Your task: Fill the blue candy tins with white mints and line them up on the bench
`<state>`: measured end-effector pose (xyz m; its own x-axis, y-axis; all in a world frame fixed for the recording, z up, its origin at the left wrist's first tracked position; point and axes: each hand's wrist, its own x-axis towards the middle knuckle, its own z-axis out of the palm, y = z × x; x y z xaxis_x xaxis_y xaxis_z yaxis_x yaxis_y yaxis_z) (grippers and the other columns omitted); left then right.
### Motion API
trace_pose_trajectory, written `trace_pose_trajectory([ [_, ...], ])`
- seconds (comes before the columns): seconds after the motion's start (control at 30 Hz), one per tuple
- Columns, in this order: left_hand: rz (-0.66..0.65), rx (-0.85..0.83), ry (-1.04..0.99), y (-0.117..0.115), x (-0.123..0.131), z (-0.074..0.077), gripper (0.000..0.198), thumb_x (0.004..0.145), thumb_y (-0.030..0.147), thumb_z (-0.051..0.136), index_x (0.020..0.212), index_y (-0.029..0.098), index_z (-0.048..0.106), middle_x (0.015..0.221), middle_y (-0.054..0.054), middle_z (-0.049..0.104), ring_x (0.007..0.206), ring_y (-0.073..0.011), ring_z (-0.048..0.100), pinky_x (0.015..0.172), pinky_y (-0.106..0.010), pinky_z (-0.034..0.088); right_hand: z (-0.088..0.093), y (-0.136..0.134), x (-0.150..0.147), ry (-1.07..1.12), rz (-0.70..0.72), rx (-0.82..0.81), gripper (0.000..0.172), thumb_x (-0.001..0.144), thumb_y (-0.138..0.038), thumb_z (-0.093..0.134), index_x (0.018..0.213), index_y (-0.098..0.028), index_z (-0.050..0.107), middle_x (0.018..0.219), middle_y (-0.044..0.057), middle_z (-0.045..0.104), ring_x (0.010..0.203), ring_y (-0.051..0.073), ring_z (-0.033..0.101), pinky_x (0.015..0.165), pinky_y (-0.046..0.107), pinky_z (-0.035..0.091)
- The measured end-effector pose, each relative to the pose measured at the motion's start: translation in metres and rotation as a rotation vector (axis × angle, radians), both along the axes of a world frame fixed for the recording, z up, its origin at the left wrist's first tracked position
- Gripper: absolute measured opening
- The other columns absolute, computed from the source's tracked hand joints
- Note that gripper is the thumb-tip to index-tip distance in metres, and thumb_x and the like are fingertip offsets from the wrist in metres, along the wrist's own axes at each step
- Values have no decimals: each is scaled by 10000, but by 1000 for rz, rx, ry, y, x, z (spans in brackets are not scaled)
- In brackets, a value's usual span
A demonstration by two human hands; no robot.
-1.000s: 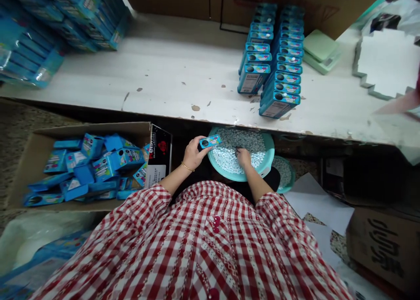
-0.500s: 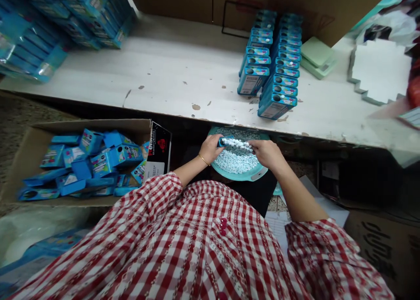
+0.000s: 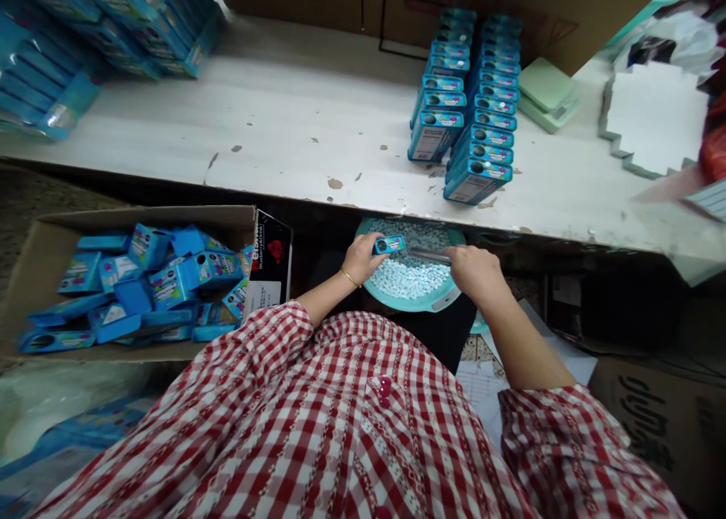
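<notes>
My left hand point(image 3: 359, 260) is closed around a small blue candy box point(image 3: 389, 244), whose top with a dark round hole faces up. In my right hand point(image 3: 477, 274) is a grey metal scoop point(image 3: 426, 255), smeared by motion, its tip pointing left toward the box. Both hands are over a turquoise basin point(image 3: 417, 304) of small white candies point(image 3: 409, 278), below the table's front edge. The scoop shows no heap of candies on it.
Two rows of blue boxes point(image 3: 479, 172) stand on the white table point(image 3: 272, 118), beside a pale green scale point(image 3: 547, 88). A carton point(image 3: 141, 210) of loose blue boxes is at left. Wrapped packs point(image 3: 51, 88) are stacked back left; white card point(image 3: 652, 118) lies right.
The scoop was heaped with white candies at the box's mouth; now it is bare and lower. My right hand has moved slightly right, and the box's top has come into view.
</notes>
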<state>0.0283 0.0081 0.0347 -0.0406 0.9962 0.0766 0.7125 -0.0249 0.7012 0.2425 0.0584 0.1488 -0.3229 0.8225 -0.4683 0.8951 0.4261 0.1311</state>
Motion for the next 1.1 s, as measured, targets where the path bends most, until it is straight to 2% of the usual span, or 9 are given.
trace_pose_trajectory([
  [0.1,43,33,-14,-6,-11,6,336,777,277,677,1077,176,563,1041,-70,654,947,-212,590,860,-331,474,-64,3,16,10,-153,-80,410,873,-78,329,1111,-148,656,1055,183,673,986,249,640,808,328,472],
  [0.23,118,68,-13,-13,-27,11,345,764,319,690,1060,188,573,1012,-57,661,906,-205,602,844,-331,482,-144,-6,-14,247,-310,-184,437,862,-66,344,1170,-144,643,1093,184,672,1029,241,620,857,325,455],
  [0.33,169,77,-28,-17,-36,13,346,763,345,689,1047,178,580,1004,-62,665,894,-202,611,837,-331,487,-175,-11,-44,376,-348,-200,415,867,-112,377,1180,-150,647,1108,159,677,1014,221,621,853,288,454],
  [0.43,205,76,-67,-19,-42,13,356,763,356,686,1048,168,585,1001,-66,667,893,-199,619,827,-327,492,-183,-8,-49,515,-355,-215,370,871,-166,403,1118,-140,677,1081,110,693,958,184,628,826,247,462],
  [0.57,238,80,-93,-19,-45,12,367,753,343,689,1059,169,586,1014,-63,665,888,-196,622,827,-324,494,-167,-2,-22,720,-370,-245,366,829,-158,415,1069,-153,691,914,41,713,726,131,633,684,218,484],
  [0.73,203,70,-42,-13,-34,8,353,748,322,693,1054,182,585,1001,-59,668,899,-203,616,832,-330,492,-109,2,14,943,-358,-231,337,804,-195,455,1009,-167,721,728,21,679,599,133,598,604,226,455],
  [0.83,113,54,2,-10,-19,5,344,750,277,690,1061,178,581,1026,-68,663,949,-213,602,866,-338,483,-60,4,14,791,-225,-181,334,831,-206,450,1017,-203,727,757,33,701,683,155,634,652,231,449],
  [0.93,33,42,16,-8,-4,2,327,763,237,671,1067,166,576,1052,-78,655,990,-218,586,891,-339,472,-15,3,-2,480,-70,-106,337,835,-175,441,996,-243,729,876,63,725,843,202,658,729,261,451],
  [1.1,-23,35,34,-9,8,-2,328,758,190,663,1073,166,576,1061,-79,656,990,-228,582,891,-358,474,24,-6,-39,82,97,-66,376,851,-119,397,1065,-213,692,1027,134,694,931,245,655,770,306,465],
])
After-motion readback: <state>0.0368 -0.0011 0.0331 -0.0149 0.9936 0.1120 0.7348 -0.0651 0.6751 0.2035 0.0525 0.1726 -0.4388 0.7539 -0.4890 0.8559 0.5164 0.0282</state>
